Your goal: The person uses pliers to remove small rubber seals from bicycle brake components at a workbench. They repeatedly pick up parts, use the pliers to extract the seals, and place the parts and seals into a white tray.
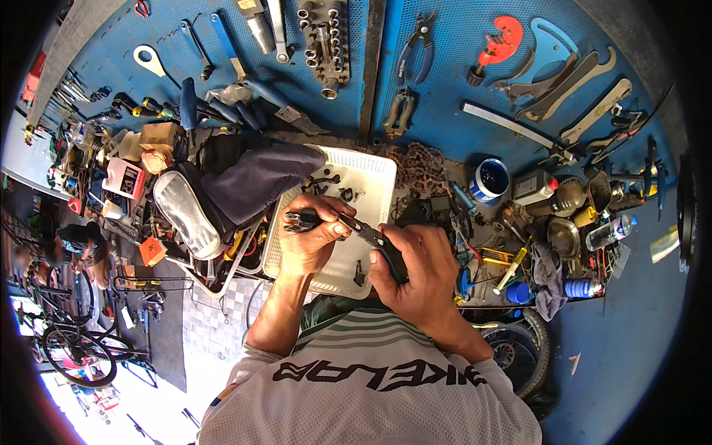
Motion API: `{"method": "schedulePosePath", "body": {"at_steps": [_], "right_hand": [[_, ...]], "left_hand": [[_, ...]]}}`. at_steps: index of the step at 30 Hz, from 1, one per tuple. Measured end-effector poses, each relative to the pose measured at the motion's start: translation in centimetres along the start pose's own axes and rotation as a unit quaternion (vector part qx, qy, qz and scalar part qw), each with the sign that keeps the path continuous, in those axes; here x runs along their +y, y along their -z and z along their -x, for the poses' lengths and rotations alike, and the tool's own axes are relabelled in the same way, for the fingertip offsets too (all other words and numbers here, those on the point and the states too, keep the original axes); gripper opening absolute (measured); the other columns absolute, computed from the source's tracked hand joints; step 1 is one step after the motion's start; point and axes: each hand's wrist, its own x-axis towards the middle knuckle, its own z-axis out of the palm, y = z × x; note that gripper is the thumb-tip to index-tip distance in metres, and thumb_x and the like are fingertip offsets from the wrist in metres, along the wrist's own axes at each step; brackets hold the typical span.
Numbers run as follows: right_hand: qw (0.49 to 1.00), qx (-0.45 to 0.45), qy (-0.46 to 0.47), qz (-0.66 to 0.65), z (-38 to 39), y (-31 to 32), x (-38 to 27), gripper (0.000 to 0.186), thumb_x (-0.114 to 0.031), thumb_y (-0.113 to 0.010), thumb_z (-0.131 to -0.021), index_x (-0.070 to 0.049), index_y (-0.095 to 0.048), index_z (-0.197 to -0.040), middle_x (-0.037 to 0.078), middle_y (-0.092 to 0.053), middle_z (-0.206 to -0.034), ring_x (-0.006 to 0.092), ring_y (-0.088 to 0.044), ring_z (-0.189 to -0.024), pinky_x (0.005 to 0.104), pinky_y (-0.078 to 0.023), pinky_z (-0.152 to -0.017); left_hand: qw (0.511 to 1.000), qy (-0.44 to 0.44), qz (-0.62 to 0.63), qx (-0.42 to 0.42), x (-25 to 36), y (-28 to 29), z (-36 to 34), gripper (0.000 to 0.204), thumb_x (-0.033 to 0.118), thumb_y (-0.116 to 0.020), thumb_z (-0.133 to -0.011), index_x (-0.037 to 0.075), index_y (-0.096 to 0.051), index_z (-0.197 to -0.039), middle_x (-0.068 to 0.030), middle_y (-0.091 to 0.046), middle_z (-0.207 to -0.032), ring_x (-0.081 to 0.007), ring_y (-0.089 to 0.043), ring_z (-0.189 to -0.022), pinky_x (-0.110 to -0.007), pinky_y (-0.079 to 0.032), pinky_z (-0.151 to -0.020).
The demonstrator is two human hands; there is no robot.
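Note:
My left hand (300, 248) is closed round a small black metal-and-plastic part (302, 219), whose exact kind I cannot make out. Its thumb and forefinger pinch together at the tips of long-nosed pliers (365, 233). The pliers' dark handles lie in my right hand (424, 276), which is wrapped round them with the thumb on top. Whatever sits between the jaws is too small to tell. Both hands are above a white plastic tray (382, 172). Inside it lie several small black parts (347, 194) at the far side and another dark piece (360, 273) near the front.
Dark cloth (259, 182) and a clear-topped case (187, 215) crowd the tray's left. Chains (419, 167), a blue-and-white tub (489, 181), bottles and loose tools fill the bench at right. Tools hang on the blue pegboard (460, 81). A bicycle (78, 345) and a person (81, 245) are at far left.

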Motion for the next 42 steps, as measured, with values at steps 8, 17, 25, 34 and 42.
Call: {"method": "schedulePosePath", "body": {"at_steps": [8, 17, 25, 34, 42], "right_hand": [[1.000, 0.002, 0.006, 0.005, -0.4, -0.3, 0.2, 0.034, -0.024, -0.083, -0.089, -0.007, -0.076, -0.117, 0.008, -0.065, -0.093, 0.0246, -0.061, -0.077, 0.0360, -0.051, -0.062], [1.000, 0.003, 0.006, 0.015, -0.4, -0.4, 0.1, 0.035, -0.024, -0.083, -0.088, -0.008, -0.077, -0.118, 0.007, -0.064, -0.093, 0.0239, -0.060, -0.077, 0.0350, -0.050, -0.061], [1.000, 0.009, 0.002, 0.015, -0.4, -0.4, 0.2, 0.033, -0.026, -0.083, -0.090, -0.009, -0.077, -0.118, 0.006, -0.063, -0.093, 0.0230, -0.059, -0.075, 0.0348, -0.048, -0.059], [0.999, 0.003, -0.004, 0.034, -0.3, -0.1, -0.2, 0.039, -0.027, -0.084, -0.090, -0.011, -0.080, -0.124, 0.004, -0.063, -0.093, 0.0206, -0.056, -0.074, 0.0332, -0.047, -0.058], [0.999, 0.015, 0.013, 0.048, -0.4, 0.2, -0.3, 0.041, -0.027, -0.083, -0.091, -0.012, -0.080, -0.129, 0.004, -0.063, -0.095, 0.0195, -0.055, -0.076, 0.0312, -0.045, -0.056]], "left_hand": [[0.998, -0.027, -0.064, 0.002, 0.0, 0.5, -0.5, 0.026, -0.012, -0.086, -0.084, 0.001, -0.071, -0.101, -0.0211, -0.077, -0.108, -0.0302, -0.078, -0.102, -0.038, -0.066, -0.085], [0.990, -0.041, -0.134, -0.001, 0.5, 0.6, -0.6, 0.024, -0.011, -0.087, -0.083, 0.000, -0.071, -0.097, -0.0213, -0.078, -0.106, -0.0316, -0.079, -0.105, -0.042, -0.066, -0.089], [0.980, -0.081, -0.179, 0.019, 0.4, 0.4, -1.0, 0.025, -0.007, -0.093, -0.077, 0.000, -0.072, -0.089, -0.0159, -0.077, -0.102, -0.0266, -0.075, -0.100, -0.039, -0.061, -0.089], [0.955, -0.120, -0.270, -0.004, 1.3, -0.3, -1.1, 0.025, -0.009, -0.093, -0.076, -0.001, -0.071, -0.086, -0.0160, -0.077, -0.100, -0.0268, -0.075, -0.096, -0.040, -0.061, -0.087], [0.935, -0.131, -0.330, -0.026, 2.5, -1.0, -1.5, 0.026, -0.004, -0.095, -0.076, 0.000, -0.071, -0.085, -0.0141, -0.077, -0.097, -0.0260, -0.072, -0.094, -0.040, -0.059, -0.085]]}}
